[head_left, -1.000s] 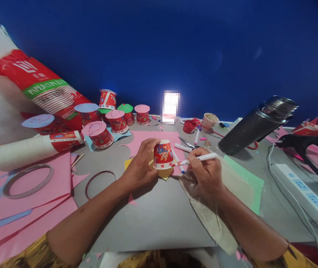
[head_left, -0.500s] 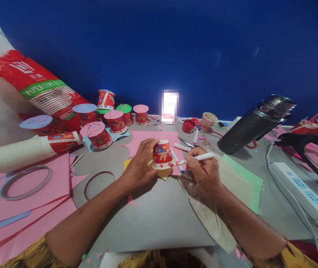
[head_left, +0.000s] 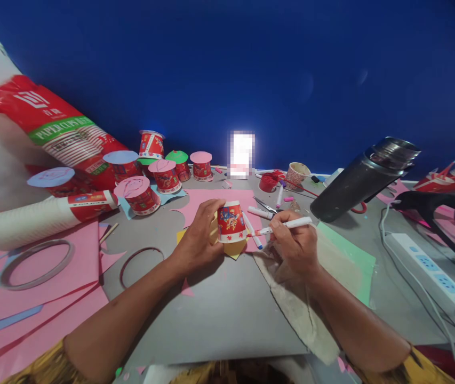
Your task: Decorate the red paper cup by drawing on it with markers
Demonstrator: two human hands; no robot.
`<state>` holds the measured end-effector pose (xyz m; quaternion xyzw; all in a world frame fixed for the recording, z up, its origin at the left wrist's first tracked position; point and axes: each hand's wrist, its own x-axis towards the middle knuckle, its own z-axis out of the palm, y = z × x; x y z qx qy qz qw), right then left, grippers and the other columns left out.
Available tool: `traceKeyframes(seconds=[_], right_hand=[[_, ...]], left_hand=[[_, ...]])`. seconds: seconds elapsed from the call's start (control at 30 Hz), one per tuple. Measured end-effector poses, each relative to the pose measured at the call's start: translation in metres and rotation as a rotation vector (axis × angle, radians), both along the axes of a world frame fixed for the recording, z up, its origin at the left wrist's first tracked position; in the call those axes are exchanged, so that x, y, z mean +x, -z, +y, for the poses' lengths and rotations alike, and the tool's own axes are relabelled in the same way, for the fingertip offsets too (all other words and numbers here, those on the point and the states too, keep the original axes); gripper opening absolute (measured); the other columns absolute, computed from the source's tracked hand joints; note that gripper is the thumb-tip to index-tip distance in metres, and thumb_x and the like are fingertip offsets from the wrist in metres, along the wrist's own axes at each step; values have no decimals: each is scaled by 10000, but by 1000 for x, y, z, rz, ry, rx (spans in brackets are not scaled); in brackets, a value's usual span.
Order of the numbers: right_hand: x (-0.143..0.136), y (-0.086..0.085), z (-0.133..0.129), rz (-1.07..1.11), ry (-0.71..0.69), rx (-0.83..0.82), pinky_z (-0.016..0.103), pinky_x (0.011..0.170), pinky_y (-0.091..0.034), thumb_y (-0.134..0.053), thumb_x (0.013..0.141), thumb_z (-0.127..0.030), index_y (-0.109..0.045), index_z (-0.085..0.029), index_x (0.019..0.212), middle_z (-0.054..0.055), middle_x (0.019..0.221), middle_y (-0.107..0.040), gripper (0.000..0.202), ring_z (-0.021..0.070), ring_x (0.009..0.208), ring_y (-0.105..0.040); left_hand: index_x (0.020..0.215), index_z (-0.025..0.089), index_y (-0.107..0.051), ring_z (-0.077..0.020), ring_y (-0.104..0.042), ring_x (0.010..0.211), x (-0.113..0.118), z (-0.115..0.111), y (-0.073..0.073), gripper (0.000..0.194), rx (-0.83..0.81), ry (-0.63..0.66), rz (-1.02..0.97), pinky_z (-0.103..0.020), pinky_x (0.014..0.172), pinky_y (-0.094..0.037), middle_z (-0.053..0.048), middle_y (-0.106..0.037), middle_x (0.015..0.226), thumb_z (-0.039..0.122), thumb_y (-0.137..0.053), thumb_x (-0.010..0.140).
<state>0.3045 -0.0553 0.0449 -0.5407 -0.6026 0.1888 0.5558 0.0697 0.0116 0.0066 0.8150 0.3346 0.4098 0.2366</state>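
My left hand (head_left: pixel 201 234) is wrapped round a red printed paper cup (head_left: pixel 231 220), upside down with its white rim lowest and tilted slightly. In my right hand (head_left: pixel 296 242) a white marker pen (head_left: pixel 289 224) is gripped, its red tip close to the cup's right side near the rim; whether it touches I cannot tell. Under and behind the cup lies a piece of yellow paper (head_left: pixel 234 250). Another white marker with a blue end (head_left: pixel 258 244) rests on the table just right of the cup.
Several cups topped with paper discs (head_left: pixel 137 194) stand at the left, beside a stack of cups (head_left: pixel 31 218). A black flask (head_left: pixel 347 189) leans at the right, near a power strip (head_left: pixel 431 266). Scissors (head_left: pixel 265 204), a cloth (head_left: pixel 307 320) and a tape ring (head_left: pixel 37 264) lie about.
The marker and my right hand have shifted slightly to the right. The cup has turned and tilted a little in my left hand.
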Motion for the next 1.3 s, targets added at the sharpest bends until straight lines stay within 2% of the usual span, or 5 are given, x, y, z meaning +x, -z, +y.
traceKeyframes(seconds=[0.23,0.47,0.73,1.03,1.3], right_hand=[[3,4,2,133,21,-40,249,489,-424,-661,979,-442,-668,-220,753,-24,613,-630,316,129,528,-543],[8,18,16,404,-14,-158,228,457,-429,-739,918,-623,-676,-214,794,-26,601,-625,432,116,502,-532],[10,29,21,541,-58,-242,217,469,-416,-815,864,-629,-691,-205,819,-34,593,-625,444,108,515,-534],[13,37,20,570,-132,-349,208,482,-410,-850,857,-545,-724,-199,860,-30,599,-638,368,104,518,-529],[14,42,21,669,-178,-370,212,474,-444,-873,847,-578,-793,-227,998,35,762,-789,390,99,528,-536]], left_hand=[[1529,283,-419,-346,-516,1462,0,1,-1,811,-47,-35,-8,-591,1195,-524,-134,-494,1530,184,-745,793],[1577,290,-371,-352,-522,1425,-6,0,-7,894,-11,-66,56,-599,1200,-504,-136,-457,1475,176,-754,777],[1583,232,-408,-411,-534,1362,-11,2,-12,917,62,-156,243,-629,1160,-497,-174,-505,1404,394,-845,793],[1623,242,-306,-396,-503,1436,-16,5,-8,959,82,-155,241,-626,1222,-439,-181,-499,1518,146,-746,777],[1648,252,-295,-384,-386,1571,-22,7,-11,961,-69,-27,232,-588,1308,-384,-180,-386,1596,144,-725,795]])
